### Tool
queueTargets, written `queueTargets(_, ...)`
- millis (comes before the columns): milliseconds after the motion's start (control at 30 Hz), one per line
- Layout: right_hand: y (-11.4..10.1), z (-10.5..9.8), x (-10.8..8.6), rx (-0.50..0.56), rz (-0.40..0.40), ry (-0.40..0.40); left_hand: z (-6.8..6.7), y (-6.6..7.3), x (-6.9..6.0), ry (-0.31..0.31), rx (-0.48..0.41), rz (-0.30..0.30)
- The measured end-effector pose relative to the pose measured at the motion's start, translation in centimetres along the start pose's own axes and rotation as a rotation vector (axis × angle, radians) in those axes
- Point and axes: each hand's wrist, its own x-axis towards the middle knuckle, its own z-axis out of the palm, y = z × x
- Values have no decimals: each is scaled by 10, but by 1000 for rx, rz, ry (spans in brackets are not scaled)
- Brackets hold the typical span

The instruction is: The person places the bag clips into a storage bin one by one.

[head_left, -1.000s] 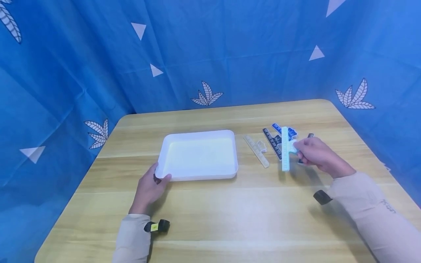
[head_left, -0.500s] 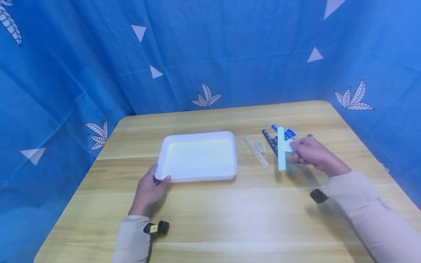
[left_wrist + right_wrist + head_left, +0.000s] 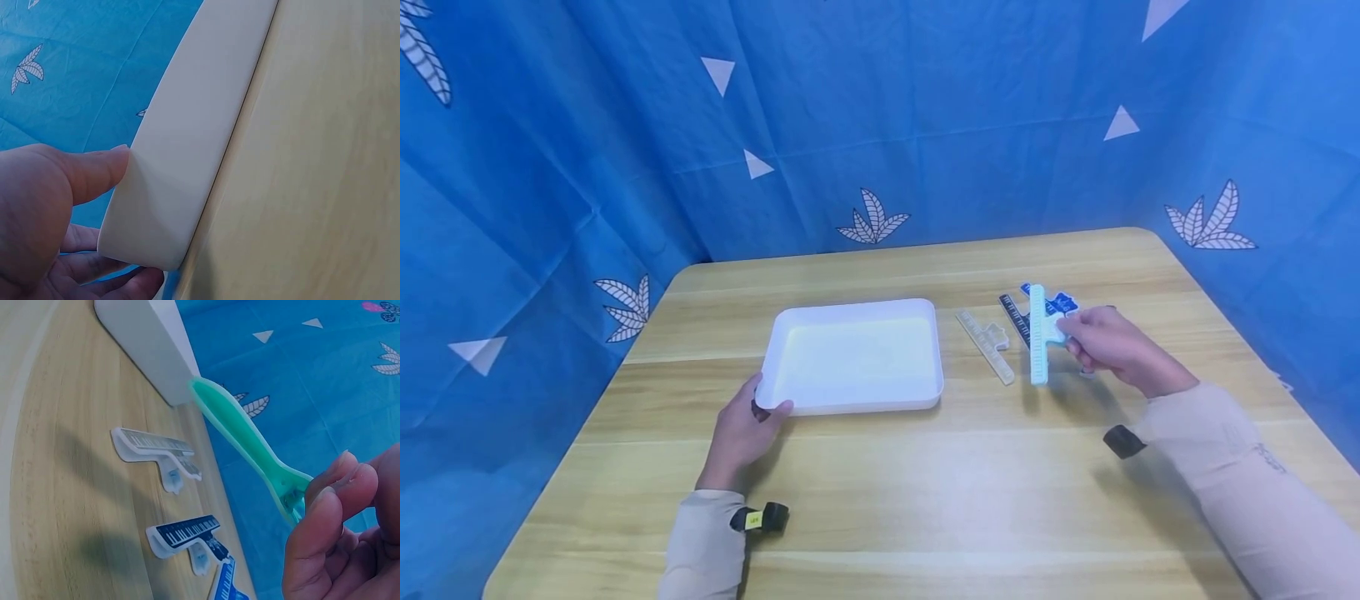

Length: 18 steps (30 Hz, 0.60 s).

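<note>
In the head view my left hand (image 3: 745,433) grips the near left corner of a white tray (image 3: 850,410), thumb at its rim. The left wrist view has the fingers around that corner of the tray (image 3: 181,125). My right hand (image 3: 1108,346) pinches a mint-green music clip (image 3: 1038,333) by its handle, held above the table; the right wrist view shows the clip's (image 3: 240,434) hollow underside. Below and beside it lie a clear clip (image 3: 987,346), a black clip (image 3: 1015,318) and a blue clip (image 3: 1062,303). The held clip partly covers the black and blue ones.
All this is on a wooden table (image 3: 880,500) with a blue patterned curtain (image 3: 820,108) behind and at the sides. Another dark clip (image 3: 1087,373) is mostly hidden behind the right hand. The tray stands left of the clips.
My right hand has shifted slightly left with the mint-green clip, and then a little away from me. The left hand and the tray have stayed in place.
</note>
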Motion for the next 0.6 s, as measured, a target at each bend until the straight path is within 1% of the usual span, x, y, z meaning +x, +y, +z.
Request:
queueTargets(133,-2,1,0,-5,4,-6,0,1,-1,-8,-9,-8)
queueTargets(333,-4,2,1,-17,-10,-5,1,1,0,-10,-3,-15)
queueTargets(600,-6,5,3,24,-9,-13,2,0,0,-4,-4,-8)
